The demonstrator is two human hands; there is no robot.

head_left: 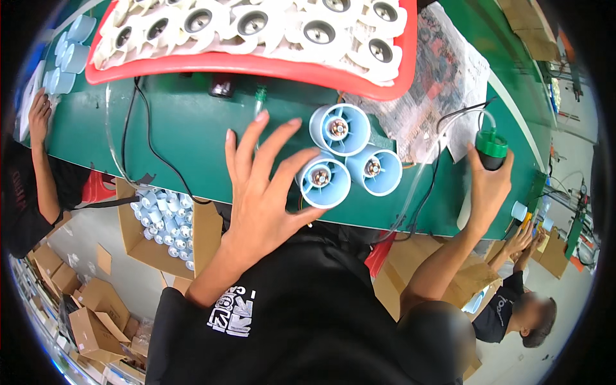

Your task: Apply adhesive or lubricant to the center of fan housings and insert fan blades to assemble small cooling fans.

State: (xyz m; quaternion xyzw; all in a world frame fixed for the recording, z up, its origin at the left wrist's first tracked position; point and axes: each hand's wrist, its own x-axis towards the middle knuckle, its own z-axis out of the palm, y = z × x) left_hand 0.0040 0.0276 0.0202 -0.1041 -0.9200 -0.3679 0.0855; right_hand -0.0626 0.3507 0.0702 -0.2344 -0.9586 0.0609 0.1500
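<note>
Three light blue round plastic housings, each with inner ribs and a metal centre, stand together on the green table. My left hand (pixel 256 189) spans the near-left housing (pixel 332 190), thumb and index finger at its opposite sides, the other fingers stretched out. Against it stand the far housing (pixel 357 128) and the right housing (pixel 387 174). Off to the right, my right hand (pixel 489 189) is wrapped round a black cylinder with a green cap (pixel 492 144), which looks like a dispensing syringe. A clear hose runs from its cap; its lower end is mostly hidden by my hand.
A red tray (pixel 250 64) of white parts with dark rings lies at the far side. Crumpled newspaper (pixel 430 83) spreads beside it. Black cables (pixel 149 128) cross the table edge. A cardboard box (pixel 204 237) of blue housings stands below left. Co-workers sit at both sides.
</note>
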